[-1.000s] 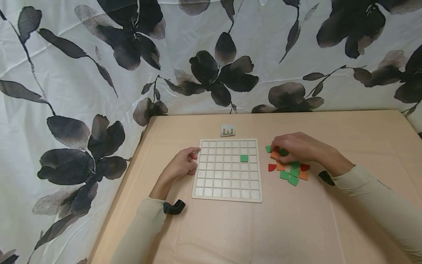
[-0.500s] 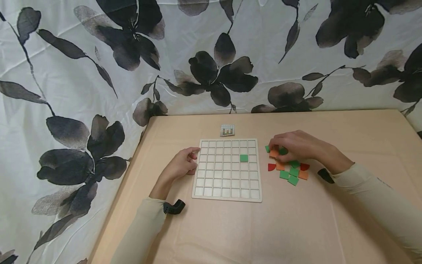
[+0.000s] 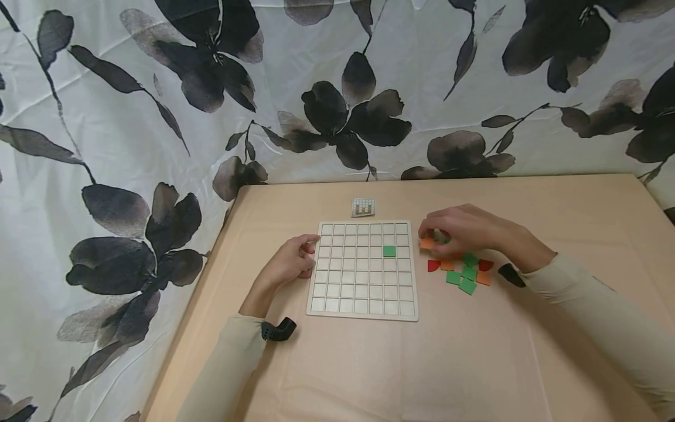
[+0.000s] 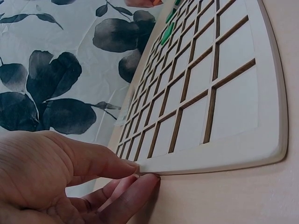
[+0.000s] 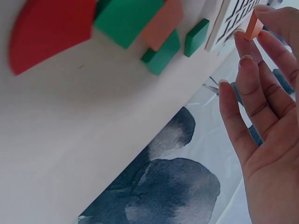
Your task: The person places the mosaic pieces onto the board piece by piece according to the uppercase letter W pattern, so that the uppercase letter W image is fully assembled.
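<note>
A white board with a square grid [image 3: 361, 291] lies on the table, one green square tile [image 3: 389, 251] set in an upper right cell. My left hand [image 3: 287, 261] pinches the board's left edge, thumb on the rim and fingers against its side in the left wrist view. My right hand [image 3: 464, 228] is just right of the board. Between its thumb and fingers it holds an orange square tile [image 5: 253, 26], tilted on edge in the right wrist view. Loose tiles lie below that hand: green squares [image 3: 467, 286], orange squares [image 3: 483, 278] and red rounded pieces [image 3: 433, 265].
A small card [image 3: 363, 207] printed with a grid pattern lies behind the board. A floral cloth [image 3: 327, 117] hangs behind the wooden table [image 3: 343, 369] and along its left side. Black wrist bands [image 3: 278, 330] sit at both sleeves.
My right hand has lifted the orange tile from the pile and moved slightly left towards the board. The left hand stays at the board's edge.
</note>
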